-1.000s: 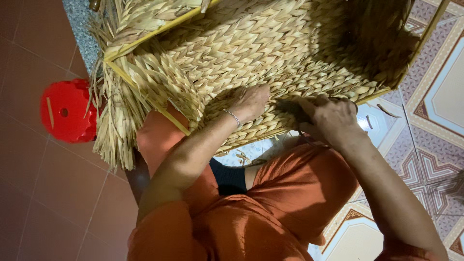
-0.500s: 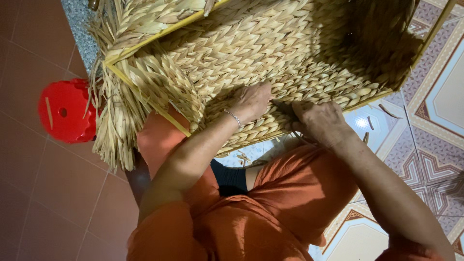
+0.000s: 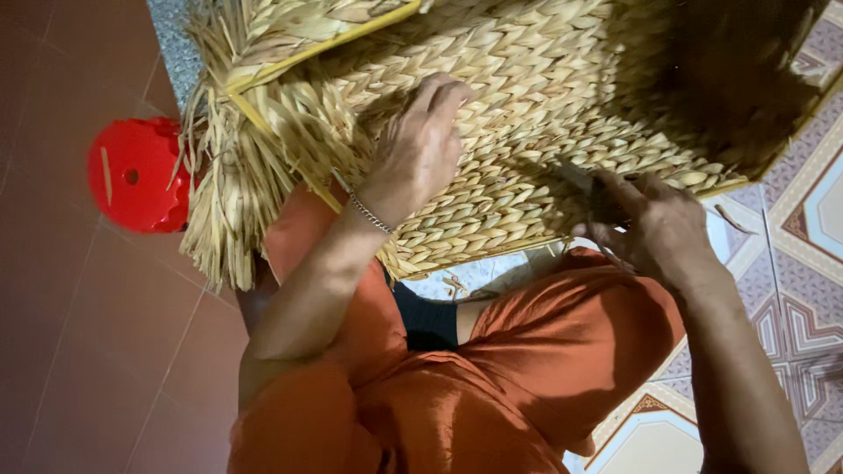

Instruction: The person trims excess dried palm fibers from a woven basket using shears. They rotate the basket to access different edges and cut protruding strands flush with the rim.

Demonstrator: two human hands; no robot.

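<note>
Hands [image 3: 420, 149] on basket [image 3: 527, 96] edge, stool [image 3: 132, 175] nr.

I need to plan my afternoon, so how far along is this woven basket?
Most of the basket wall is plaited in tight rows. The left hand presses flat on the weave; the right hand works at the lower edge. Left to do: the loose straw ends hanging at the corner, untrimmed, by the red stool.
</note>
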